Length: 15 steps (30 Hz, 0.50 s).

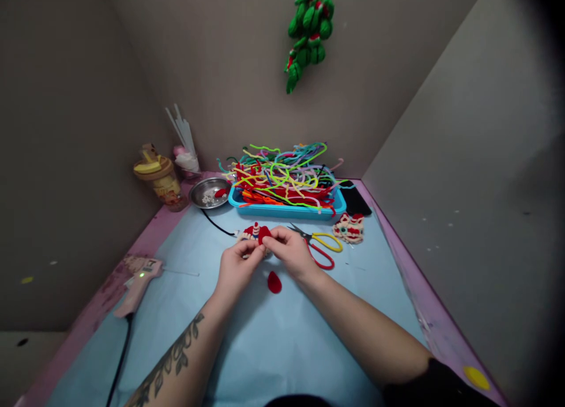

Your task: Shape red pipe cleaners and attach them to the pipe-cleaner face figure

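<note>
Both hands meet over the middle of the blue mat [265, 348]. My left hand [236, 268] and my right hand [289, 251] pinch a small red and white pipe-cleaner figure [256, 233] between their fingertips, just above the mat. A loose red fuzzy piece [274, 282] lies on the mat right below the hands. Scissors [320, 245] with yellow and red handles rest just right of my right hand.
A blue tray [286, 209] heaped with coloured pipe cleaners stands at the back. A finished red and white figure [349, 228] lies by it. A metal dish [209, 192], a jar [161, 180] and a glue gun [139, 280] are at the left. A green ornament [309, 33] hangs on the wall.
</note>
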Each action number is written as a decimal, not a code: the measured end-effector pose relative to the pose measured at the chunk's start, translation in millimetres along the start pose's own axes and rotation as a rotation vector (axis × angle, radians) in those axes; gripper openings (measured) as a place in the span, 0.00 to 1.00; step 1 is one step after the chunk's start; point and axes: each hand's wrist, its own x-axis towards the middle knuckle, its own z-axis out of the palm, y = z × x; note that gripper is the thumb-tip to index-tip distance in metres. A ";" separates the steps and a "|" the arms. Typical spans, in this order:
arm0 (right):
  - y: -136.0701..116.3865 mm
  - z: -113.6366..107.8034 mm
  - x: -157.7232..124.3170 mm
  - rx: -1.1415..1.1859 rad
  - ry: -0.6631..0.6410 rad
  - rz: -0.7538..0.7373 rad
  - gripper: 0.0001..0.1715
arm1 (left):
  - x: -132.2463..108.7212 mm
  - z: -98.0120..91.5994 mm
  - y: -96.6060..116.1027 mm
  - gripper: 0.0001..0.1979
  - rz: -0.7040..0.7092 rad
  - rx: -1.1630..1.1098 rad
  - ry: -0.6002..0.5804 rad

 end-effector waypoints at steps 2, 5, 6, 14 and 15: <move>0.0 -1.7 0.8 -0.031 0.030 -0.022 0.13 | -0.3 -0.2 1.7 0.09 -0.009 -0.017 -0.007; -3.1 -5.7 1.8 -0.087 0.030 -0.050 0.13 | 0.5 -3.3 3.8 0.10 0.013 -0.011 0.021; -5.0 -6.8 1.7 -0.120 0.025 -0.064 0.12 | 1.2 -5.0 3.7 0.09 0.024 -0.006 0.049; -16.2 -5.6 -3.6 -0.346 -0.034 -0.218 0.09 | 7.3 -15.3 -2.0 0.12 0.076 -0.065 0.110; -16.1 -4.9 -4.2 -0.357 -0.042 -0.224 0.09 | 7.4 -15.4 -1.5 0.11 0.081 -0.056 0.110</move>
